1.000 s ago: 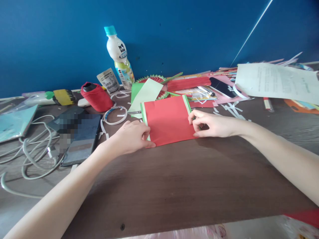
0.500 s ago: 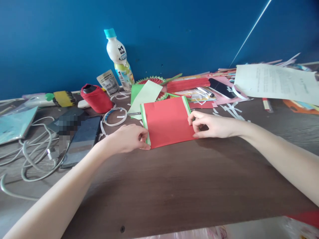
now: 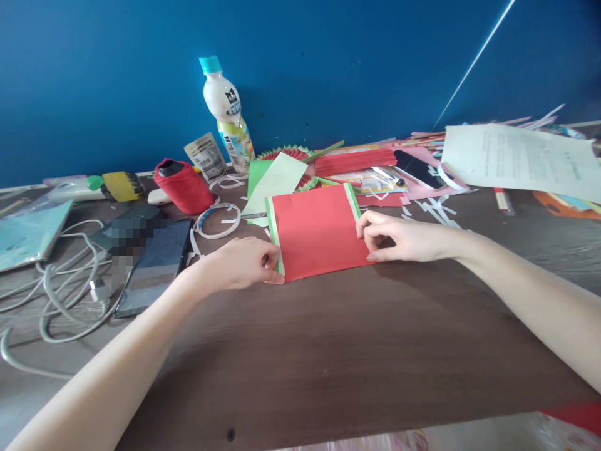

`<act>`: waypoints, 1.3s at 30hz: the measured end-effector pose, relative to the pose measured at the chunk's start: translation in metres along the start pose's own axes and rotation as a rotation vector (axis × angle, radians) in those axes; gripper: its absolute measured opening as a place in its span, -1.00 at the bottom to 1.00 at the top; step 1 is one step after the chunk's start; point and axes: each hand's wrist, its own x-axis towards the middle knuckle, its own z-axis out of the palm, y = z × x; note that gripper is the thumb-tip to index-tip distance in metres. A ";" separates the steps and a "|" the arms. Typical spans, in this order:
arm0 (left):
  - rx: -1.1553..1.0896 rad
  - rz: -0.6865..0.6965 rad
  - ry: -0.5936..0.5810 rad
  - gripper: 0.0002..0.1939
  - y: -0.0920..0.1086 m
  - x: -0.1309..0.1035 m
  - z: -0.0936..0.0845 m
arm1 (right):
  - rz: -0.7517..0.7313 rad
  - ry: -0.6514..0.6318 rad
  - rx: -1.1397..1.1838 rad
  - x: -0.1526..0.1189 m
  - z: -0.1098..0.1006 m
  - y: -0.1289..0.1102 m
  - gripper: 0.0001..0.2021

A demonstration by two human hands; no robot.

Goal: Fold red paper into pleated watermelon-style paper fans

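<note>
A red paper sheet (image 3: pixel 319 232) lies on the dark wooden table (image 3: pixel 300 351), with a green and whitish strip along its left and right edges. My left hand (image 3: pixel 251 262) is closed at the sheet's lower left corner, thumb and fingers pinching the edge. At the lower right corner my right hand (image 3: pixel 387 238) pinches the other edge, its fingers curled. Just behind the sheet are a pale green paper (image 3: pixel 277 181) and a red and green pleated paper rosette (image 3: pixel 307 181). Scissors, partly hidden, show a metal tip (image 3: pixel 253 216) left of the sheet.
On the left lie a black phone (image 3: pixel 157 266), white cables (image 3: pixel 51 294) and a tape roll (image 3: pixel 218 221). A bottle (image 3: pixel 228 113) stands by the blue wall. A printed sheet (image 3: pixel 516 160), a phone (image 3: pixel 419 168) and paper scraps (image 3: pixel 439 210) are at the back right.
The view has shifted very slightly. Both hands keep their grip on the red sheet, which lies as before.
</note>
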 end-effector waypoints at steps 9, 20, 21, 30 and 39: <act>-0.013 0.009 0.011 -0.65 -0.003 0.001 0.002 | -0.079 -0.009 0.077 0.001 -0.003 0.004 -0.77; -0.006 0.010 0.016 -0.63 -0.004 0.001 0.004 | -0.089 -0.071 0.161 0.000 -0.009 0.011 -0.78; -0.003 0.005 0.012 -0.63 -0.005 0.001 0.004 | -0.092 -0.077 0.162 0.000 -0.010 0.011 -0.78; 0.033 0.302 0.177 -0.93 0.023 -0.008 0.005 | -0.112 -0.094 0.162 -0.001 -0.010 0.011 -0.81; 0.421 0.384 0.503 -0.59 0.060 -0.009 0.063 | -0.110 -0.104 0.145 0.000 -0.011 0.011 -0.80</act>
